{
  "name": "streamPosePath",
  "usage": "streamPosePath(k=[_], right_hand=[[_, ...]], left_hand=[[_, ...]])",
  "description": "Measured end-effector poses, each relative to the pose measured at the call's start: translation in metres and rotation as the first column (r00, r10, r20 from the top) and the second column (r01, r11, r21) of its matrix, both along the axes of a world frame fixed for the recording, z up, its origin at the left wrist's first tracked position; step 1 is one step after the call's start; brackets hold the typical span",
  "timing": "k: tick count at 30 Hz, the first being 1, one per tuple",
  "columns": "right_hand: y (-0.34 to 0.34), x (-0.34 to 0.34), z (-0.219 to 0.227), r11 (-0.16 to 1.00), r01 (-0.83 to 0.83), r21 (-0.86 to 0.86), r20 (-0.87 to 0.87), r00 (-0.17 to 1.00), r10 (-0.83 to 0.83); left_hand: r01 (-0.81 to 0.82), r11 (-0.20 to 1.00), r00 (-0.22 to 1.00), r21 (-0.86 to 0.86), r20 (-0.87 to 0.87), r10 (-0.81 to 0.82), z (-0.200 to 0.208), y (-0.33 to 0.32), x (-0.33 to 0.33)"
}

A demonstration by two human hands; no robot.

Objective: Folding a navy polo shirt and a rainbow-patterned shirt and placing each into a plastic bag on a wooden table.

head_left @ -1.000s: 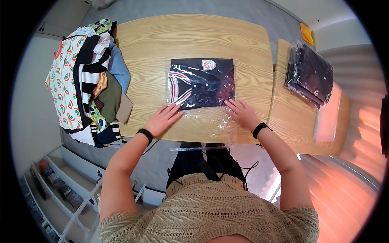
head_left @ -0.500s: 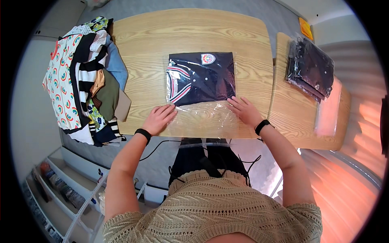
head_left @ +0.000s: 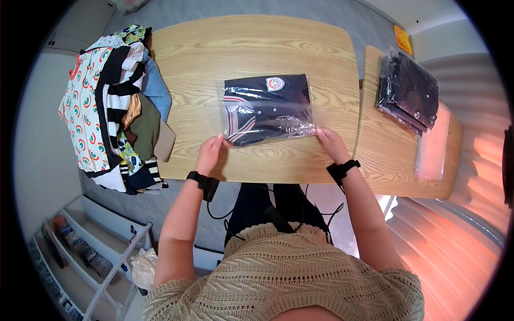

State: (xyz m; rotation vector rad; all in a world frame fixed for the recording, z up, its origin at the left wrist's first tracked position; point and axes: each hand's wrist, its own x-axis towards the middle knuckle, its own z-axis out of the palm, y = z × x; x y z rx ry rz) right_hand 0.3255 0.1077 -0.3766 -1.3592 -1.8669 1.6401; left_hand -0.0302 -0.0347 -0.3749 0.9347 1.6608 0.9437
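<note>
A folded navy garment with a round-bottomed crest and a red-and-white striped collar lies inside a clear plastic bag in the middle of the table. The bag's loose end is folded up over the garment's lower half, where glare blurs the cloth. At the bag's near left corner, my left hand pinches the plastic between thumb and fingers. My right hand is closed on the near right corner in the same way. Both wrists wear black bands.
Clothes in many prints and colours are heaped along the left edge of the wooden table. On a side table at right lie bagged dark garments and flat clear bags. A shelf rack stands at lower left.
The bag's loose end, which lay flat toward me, is now folded up over the garment. My hands went from flat on the plastic to pinching its near corners.
</note>
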Motion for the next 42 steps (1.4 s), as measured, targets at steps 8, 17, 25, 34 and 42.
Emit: streamPosePath(k=[8,17,25,34,42], right_hand=[[-0.008,-0.015,-0.007,0.949,0.301,-0.091,0.029,0.954,-0.300],[-0.039,-0.098,0.038,0.724,-0.101,0.682,0.252,0.962,-0.103],[-0.017,-0.128,-0.001,0.639,-0.278,0.717,0.452,0.884,-0.122],[0.004,-0.123,0.002,0.621,-0.286,0.730,0.503,0.840,-0.204],[0.014,-0.116,-0.007,0.657,-0.275,0.702,0.501,0.846,-0.181]], left_hand=[[-0.263,0.963,0.965,-0.054,-0.004,0.264,-0.020,0.013,0.017],[-0.313,0.945,0.950,-0.095,-0.055,0.309,-0.037,0.009,0.017],[-0.178,0.878,0.539,0.444,-0.702,0.465,0.010,0.025,0.050],[0.566,0.823,0.273,-0.056,-0.929,-0.251,0.015,0.095,0.072],[0.582,0.807,0.240,-0.100,-0.927,-0.288,-0.004,0.104,0.069]])
